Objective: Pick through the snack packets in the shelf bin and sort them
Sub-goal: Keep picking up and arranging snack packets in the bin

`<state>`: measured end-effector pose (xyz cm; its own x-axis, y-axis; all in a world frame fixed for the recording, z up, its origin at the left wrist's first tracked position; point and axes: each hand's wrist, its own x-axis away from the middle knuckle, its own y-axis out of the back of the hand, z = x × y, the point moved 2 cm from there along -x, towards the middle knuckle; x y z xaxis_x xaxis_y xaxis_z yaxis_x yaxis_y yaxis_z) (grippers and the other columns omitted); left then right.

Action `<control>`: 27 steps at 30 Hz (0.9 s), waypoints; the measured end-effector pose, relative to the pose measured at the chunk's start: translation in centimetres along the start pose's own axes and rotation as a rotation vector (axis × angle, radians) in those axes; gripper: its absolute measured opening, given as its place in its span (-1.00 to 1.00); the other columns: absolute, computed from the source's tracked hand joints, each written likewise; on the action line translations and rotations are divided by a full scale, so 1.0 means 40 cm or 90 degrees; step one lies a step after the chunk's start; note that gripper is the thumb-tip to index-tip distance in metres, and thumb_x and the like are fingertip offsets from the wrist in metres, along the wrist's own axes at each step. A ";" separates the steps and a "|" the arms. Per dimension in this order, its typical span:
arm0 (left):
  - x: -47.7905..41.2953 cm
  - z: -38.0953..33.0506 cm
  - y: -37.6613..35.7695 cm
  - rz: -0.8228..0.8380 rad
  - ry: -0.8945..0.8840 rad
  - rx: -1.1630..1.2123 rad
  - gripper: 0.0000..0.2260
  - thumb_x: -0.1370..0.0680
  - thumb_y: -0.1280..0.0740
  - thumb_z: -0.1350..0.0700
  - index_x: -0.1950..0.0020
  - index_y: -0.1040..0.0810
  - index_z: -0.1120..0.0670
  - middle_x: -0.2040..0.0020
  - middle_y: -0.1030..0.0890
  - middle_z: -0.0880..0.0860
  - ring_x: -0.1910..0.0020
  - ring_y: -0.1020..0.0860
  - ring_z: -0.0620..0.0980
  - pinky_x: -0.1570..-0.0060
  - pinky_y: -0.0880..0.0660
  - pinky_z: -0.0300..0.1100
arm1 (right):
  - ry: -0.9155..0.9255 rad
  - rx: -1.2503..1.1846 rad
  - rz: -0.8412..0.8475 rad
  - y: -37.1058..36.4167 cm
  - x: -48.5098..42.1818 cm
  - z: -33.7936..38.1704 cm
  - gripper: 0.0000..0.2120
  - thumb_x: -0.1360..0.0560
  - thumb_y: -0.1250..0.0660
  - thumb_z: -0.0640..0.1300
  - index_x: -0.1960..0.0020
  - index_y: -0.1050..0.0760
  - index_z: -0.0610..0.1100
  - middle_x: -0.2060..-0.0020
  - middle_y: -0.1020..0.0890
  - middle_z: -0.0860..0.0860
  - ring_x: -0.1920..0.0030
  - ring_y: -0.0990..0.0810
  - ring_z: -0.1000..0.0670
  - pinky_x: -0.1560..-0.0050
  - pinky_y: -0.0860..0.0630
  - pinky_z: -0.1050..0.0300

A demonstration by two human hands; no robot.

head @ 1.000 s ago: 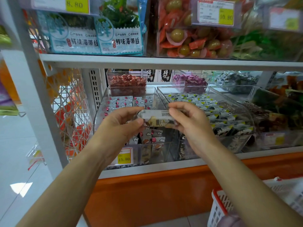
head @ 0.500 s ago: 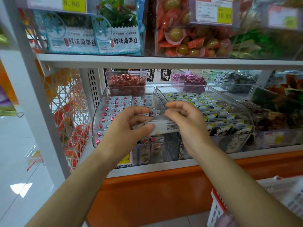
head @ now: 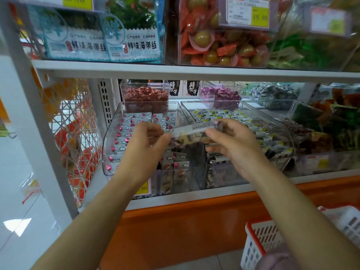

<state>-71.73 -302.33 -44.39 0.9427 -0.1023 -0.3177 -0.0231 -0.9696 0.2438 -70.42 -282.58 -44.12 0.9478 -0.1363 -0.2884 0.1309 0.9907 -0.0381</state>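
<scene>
The print on the snack packet (head: 194,132) is blurred and cannot be read. Only a white strip with small dark text and a brown-and-black picture show. The left hand (head: 144,145) pinches its left end between thumb and fingers, and the right hand (head: 233,145) grips its right end with curled fingers, so both ends are covered. The packet is held level in the air, in front of the place where the left clear bin (head: 109,151) of cloud-pattern packets meets the right clear bin (head: 288,137).

The left forearm hides most of the yellow price tag (head: 143,189) below; only "80" is visible. A white basket (head: 261,238) with a red rim is cut off at the lower right.

On the upper shelf a tag (head: 260,16) reads "10.80", and the seaweed packs (head: 142,44) carry "鲜味海带丝". Black labels (head: 174,88) at the back read "碎银子".
</scene>
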 end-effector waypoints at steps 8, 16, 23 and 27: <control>-0.008 0.032 -0.042 0.190 -0.203 -0.529 -0.64 -0.49 -0.23 0.31 0.07 -0.66 -0.13 -0.37 -0.36 -0.08 -0.40 -0.13 -0.01 -0.36 -0.15 0.07 | 0.069 0.084 -0.073 0.022 0.002 0.008 -0.95 -0.48 -0.36 -0.18 0.08 -0.53 -0.16 0.27 -0.64 0.01 0.27 -0.63 0.08 0.24 -0.63 0.16; -0.039 0.082 -0.054 0.193 -0.182 -0.651 -0.57 -0.53 -0.23 0.22 -0.34 -0.42 -0.15 -0.49 -0.15 -0.06 -0.46 0.09 -0.04 -0.41 0.07 0.13 | 0.162 0.248 -0.045 0.007 0.008 0.029 -0.86 -0.46 -0.38 -0.17 0.05 -0.44 -0.03 0.11 -0.59 -0.09 0.14 -0.60 -0.05 0.16 -0.59 0.08; -0.048 0.082 -0.060 0.175 -0.171 -0.642 -0.55 -0.51 -0.18 0.24 -0.35 -0.42 -0.10 -0.48 -0.17 0.03 -0.47 0.06 0.05 -0.41 0.06 0.17 | 0.275 0.608 0.078 -0.076 -0.002 -0.002 -0.70 -0.40 -0.45 -0.02 -0.07 -0.53 -0.11 0.14 -0.44 0.17 0.07 -0.39 0.11 0.11 -0.24 0.41; -0.051 0.077 -0.056 0.171 -0.158 -0.607 -0.55 -0.51 -0.19 0.25 -0.36 -0.41 -0.09 -0.47 -0.19 0.04 -0.45 0.01 0.05 -0.39 0.00 0.11 | 0.298 0.866 0.146 -0.088 -0.003 -0.020 -0.70 -0.44 -0.34 0.15 -0.06 -0.60 0.00 0.04 -0.58 0.10 -0.16 -0.32 -0.01 0.00 -0.09 0.08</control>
<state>-74.65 -300.65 -47.11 0.8470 -0.4391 -0.2997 0.1535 -0.3377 0.9286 -71.22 -286.04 -44.71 0.8403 0.2986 -0.4524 0.4133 0.1869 0.8912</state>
